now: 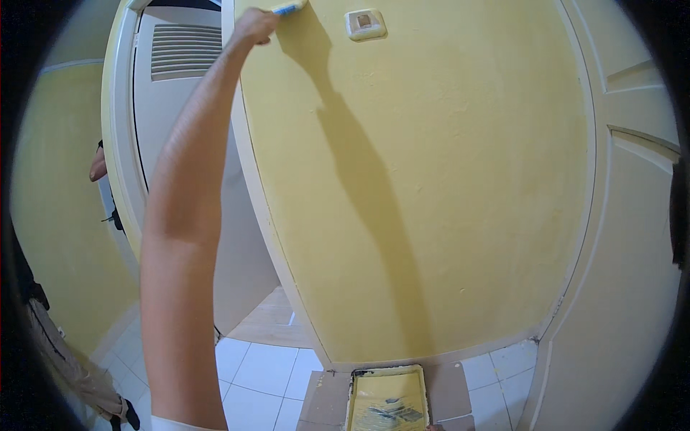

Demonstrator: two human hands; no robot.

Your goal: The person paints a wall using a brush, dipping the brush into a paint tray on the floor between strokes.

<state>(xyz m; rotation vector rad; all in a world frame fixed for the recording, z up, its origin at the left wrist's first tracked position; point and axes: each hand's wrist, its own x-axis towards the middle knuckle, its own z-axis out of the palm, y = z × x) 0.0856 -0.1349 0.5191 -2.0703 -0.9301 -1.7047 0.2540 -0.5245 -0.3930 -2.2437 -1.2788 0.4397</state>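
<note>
My raised left hand [255, 27] is closed around a paintbrush [287, 9] with a blue part, held against the yellow wall [467, 179] near the top edge. Its bristle end is partly cut off by the picture's edge. Low in front of me is a paint tray [374, 388], coated in yellow paint, with dark and bluish streaks across its lower part. Only a sliver of my right hand [434, 428] shows, at the tray's right rim; it appears to grip the tray, and the rest is out of view.
A switch plate [365, 24] sits high on the wall. At left stands a white louvred door [187, 50] in its frame; a panelled door [632, 237] is at right. Brown sheeting [449, 391] lies over white floor tiles [259, 370]. Another person's trousered leg [75, 366] shows far left.
</note>
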